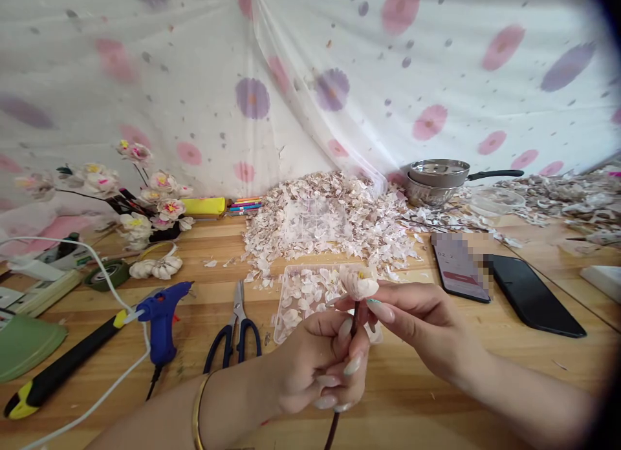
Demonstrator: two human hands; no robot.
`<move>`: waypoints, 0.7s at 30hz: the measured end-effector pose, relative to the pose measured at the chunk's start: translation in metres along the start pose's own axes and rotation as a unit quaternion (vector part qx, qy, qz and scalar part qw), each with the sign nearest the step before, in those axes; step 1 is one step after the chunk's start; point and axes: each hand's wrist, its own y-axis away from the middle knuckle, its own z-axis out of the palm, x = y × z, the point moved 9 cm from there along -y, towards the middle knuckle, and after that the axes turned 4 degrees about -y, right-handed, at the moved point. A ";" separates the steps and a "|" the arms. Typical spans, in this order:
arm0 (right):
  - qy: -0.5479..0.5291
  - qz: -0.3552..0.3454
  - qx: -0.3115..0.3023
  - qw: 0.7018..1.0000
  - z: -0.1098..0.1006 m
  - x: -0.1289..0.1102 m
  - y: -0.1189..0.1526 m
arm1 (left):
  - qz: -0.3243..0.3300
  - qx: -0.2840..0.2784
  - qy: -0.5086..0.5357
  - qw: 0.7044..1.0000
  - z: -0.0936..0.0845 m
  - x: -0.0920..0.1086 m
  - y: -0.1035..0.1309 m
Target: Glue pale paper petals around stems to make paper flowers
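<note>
My left hand (330, 363) is wrapped round a thin brown stem (332, 430), which runs down below my fingers. At the stem's top sits a small cream handmade flower (359, 285) with a bit of yellow in its centre. The fingertips of my right hand (427, 317) pinch at the flower's base; whether they hold a loose petal there is hidden. Behind both hands lies a clear plastic tray (279, 317) with pale petals (310, 288) in it, partly covered by my fingers.
A blue hot glue gun (162, 321) and scissors (237, 327) lie to the left, near green tape (107, 274) and finished flowers (165, 204). A heap of petals (262, 230) spreads at the back. Metal bowls (436, 178) and two phones (536, 295) are on the right.
</note>
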 end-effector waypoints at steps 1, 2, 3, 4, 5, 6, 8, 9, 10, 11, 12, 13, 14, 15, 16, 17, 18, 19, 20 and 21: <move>0.005 0.001 0.003 1.000 0.000 0.000 0.000 | 0.000 0.003 0.000 1.000 0.000 0.000 0.000; 0.010 0.000 0.001 1.000 0.001 -0.001 -0.001 | 0.000 0.006 0.000 1.000 0.000 0.000 -0.001; 0.013 -0.002 -0.006 1.000 0.002 -0.002 -0.001 | -0.001 0.007 0.001 1.000 -0.001 0.000 -0.001; 0.017 -0.005 -0.013 1.000 0.004 -0.004 -0.002 | -0.003 0.008 0.001 1.000 -0.002 -0.002 -0.001; 0.021 -0.009 -0.018 1.000 0.005 -0.006 -0.002 | -0.008 0.004 0.000 1.000 -0.002 -0.004 -0.001; 0.025 -0.014 -0.024 0.999 0.007 -0.008 -0.002 | -0.013 -0.002 -0.004 1.000 -0.002 -0.006 -0.001; 0.037 -0.027 -0.030 0.999 0.009 -0.013 -0.002 | -0.012 -0.005 -0.017 1.000 -0.004 -0.009 -0.001; 0.048 -0.036 -0.031 0.998 0.009 -0.016 -0.002 | -0.007 0.000 -0.029 1.000 -0.006 -0.010 -0.001; 0.062 -0.046 -0.033 0.996 0.010 -0.018 -0.001 | 0.001 0.009 -0.042 0.999 -0.009 -0.011 -0.001; 0.079 -0.060 -0.034 0.995 0.011 -0.020 -0.001 | 0.014 0.020 -0.056 0.998 -0.011 -0.010 -0.002; 0.095 -0.078 -0.032 0.992 0.011 -0.024 0.000 | 0.029 0.032 -0.068 0.997 -0.013 -0.009 -0.002; 0.108 -0.100 -0.030 0.989 0.011 -0.027 0.001 | 0.044 0.039 -0.079 0.995 -0.014 -0.008 -0.001; 0.117 -0.124 -0.034 0.985 0.013 -0.031 0.003 | 0.059 0.044 -0.090 0.993 -0.014 -0.006 -0.001; 0.123 -0.144 -0.043 0.981 0.015 -0.034 0.004 | 0.071 0.050 -0.102 0.991 -0.014 -0.005 0.000; 0.128 -0.161 -0.055 0.977 0.018 -0.037 0.006 | 0.073 0.057 -0.120 0.988 -0.014 -0.004 0.000; 0.129 -0.174 -0.068 0.974 0.021 -0.039 0.007 | 0.067 0.063 -0.149 0.985 -0.013 -0.004 0.001; 0.130 -0.182 -0.081 0.971 0.023 -0.040 0.008 | 0.056 0.073 -0.182 0.979 -0.014 -0.003 0.001; 0.132 -0.189 -0.093 0.969 0.026 -0.042 0.009 | 0.044 0.078 -0.220 0.971 -0.013 -0.003 0.002; 0.132 -0.196 -0.101 0.966 0.027 -0.043 0.010 | 0.038 0.083 -0.252 0.964 -0.013 -0.001 0.003; 0.131 -0.202 -0.108 0.965 0.028 -0.044 0.010 | 0.038 0.090 -0.272 0.957 -0.013 0.002 0.005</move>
